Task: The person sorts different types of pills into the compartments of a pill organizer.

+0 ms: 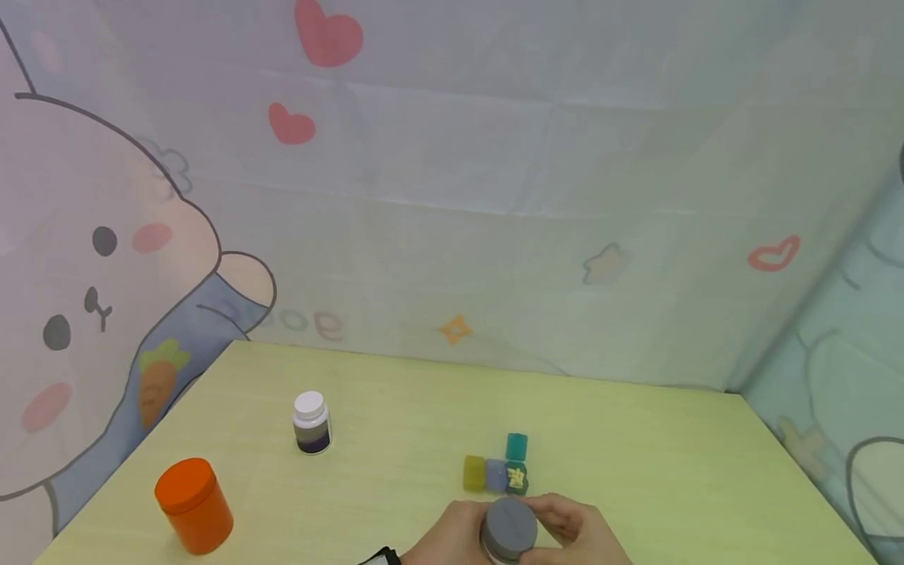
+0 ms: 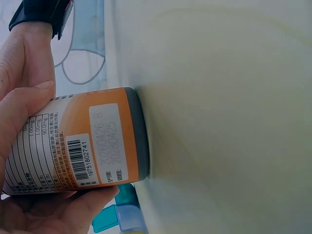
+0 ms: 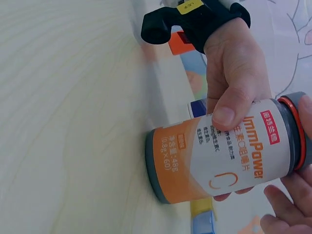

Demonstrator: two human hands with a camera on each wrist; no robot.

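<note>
My left hand [image 1: 459, 530] grips the body of a vitamin C tablet bottle [image 3: 219, 151], white and orange with a dark grey base. In the left wrist view its thumb [image 2: 29, 109] and fingers lie on opposite sides of the label. The bottle stands upright, its base right at the tabletop. My right hand [image 1: 582, 534] pinches the grey lid [image 1: 510, 527] between thumb and fingers. An orange-red ring [image 3: 296, 129] shows under the lid in the right wrist view. Just beyond the hands lies a small pill box [image 1: 496, 475]; one teal compartment [image 1: 517, 477] holds pale yellow pieces.
A teal flap [image 1: 516, 446] extends behind the filled compartment. An orange jar [image 1: 194, 506] stands at the left front of the light wooden table [image 1: 395, 416]. Farther back is a white-capped bottle [image 1: 311, 422]. A printed curtain [image 1: 494, 196] hangs behind the table.
</note>
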